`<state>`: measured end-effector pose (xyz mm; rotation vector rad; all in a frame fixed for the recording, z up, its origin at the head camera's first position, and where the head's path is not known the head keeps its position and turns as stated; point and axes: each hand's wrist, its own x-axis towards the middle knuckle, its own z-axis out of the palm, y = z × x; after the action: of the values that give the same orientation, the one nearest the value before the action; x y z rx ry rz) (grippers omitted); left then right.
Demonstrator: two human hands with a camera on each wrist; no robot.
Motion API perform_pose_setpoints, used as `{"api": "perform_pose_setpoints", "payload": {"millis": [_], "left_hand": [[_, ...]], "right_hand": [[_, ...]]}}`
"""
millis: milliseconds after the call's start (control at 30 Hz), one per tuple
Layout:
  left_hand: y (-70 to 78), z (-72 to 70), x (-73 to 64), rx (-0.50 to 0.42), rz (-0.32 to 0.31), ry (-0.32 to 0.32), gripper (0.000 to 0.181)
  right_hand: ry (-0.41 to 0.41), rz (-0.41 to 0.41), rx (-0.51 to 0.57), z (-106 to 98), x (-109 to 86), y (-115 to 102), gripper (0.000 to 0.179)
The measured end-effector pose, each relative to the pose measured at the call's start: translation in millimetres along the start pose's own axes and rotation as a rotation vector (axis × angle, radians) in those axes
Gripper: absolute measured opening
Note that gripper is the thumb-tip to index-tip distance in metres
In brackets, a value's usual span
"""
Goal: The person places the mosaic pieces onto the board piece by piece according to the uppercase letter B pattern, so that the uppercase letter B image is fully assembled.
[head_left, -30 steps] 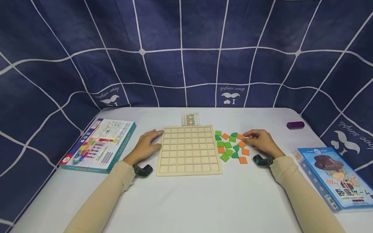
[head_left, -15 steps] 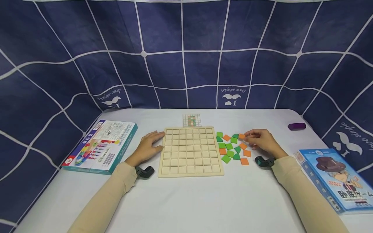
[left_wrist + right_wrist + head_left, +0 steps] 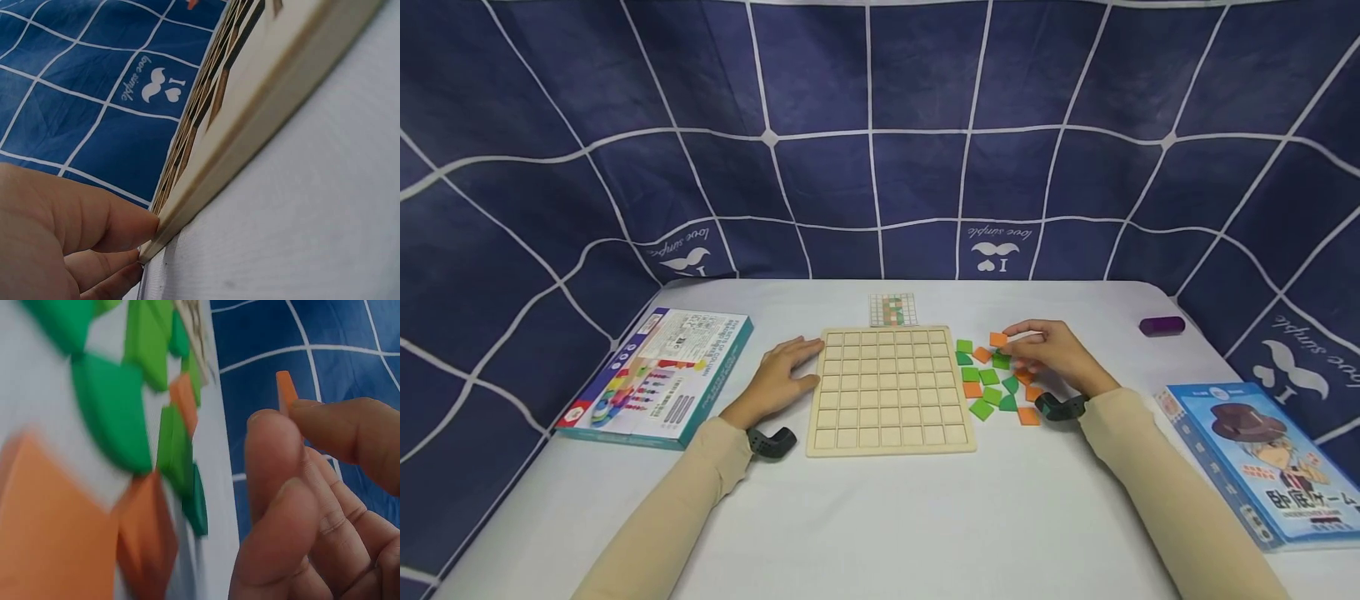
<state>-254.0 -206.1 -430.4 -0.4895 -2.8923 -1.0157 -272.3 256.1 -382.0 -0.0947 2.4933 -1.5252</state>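
– since earlier, the right hand (image 3: 1051, 353) and its pinched orange square (image 3: 997, 339) shift toward the wooden board (image 3: 887, 398), at its two o'clock.
– left hand (image 3: 777, 380)?
– loosely spread, touching its edge at nine.

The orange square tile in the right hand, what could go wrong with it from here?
The orange square tile is pinched near one edge by the right hand, so it might slip and drop. That hand is low over the loose green and orange tiles and could nudge some. The left hand touches the pale wooden grid board; a push could shift it into nearby tiles.
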Motion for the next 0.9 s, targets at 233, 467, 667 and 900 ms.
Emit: {"api": "perform_pose_setpoints", "payload": {"millis": [233,467,667,900], "left_hand": [[-0.1,-0.5,-1.7,0.009,0.004,-0.001,0.065],[1.2,-0.2,-1.7,0.014,0.009,0.0,0.066],[0.9,-0.4,-1.2,0.019,0.009,0.001,0.065],[2.1,-0.7,-0.7,0.011,0.002,0.0,0.065]], "right_hand": [[-0.044,-0.016,0.141,17,9.5,-5,0.051],[-0.112,-0.019,0.28,34,17.8,-13,0.047],[-0.148,-0.009,0.374,53,26.8,-23,0.045],[-0.171,-0.004,0.402,74,36.6,-29,0.045]]}}
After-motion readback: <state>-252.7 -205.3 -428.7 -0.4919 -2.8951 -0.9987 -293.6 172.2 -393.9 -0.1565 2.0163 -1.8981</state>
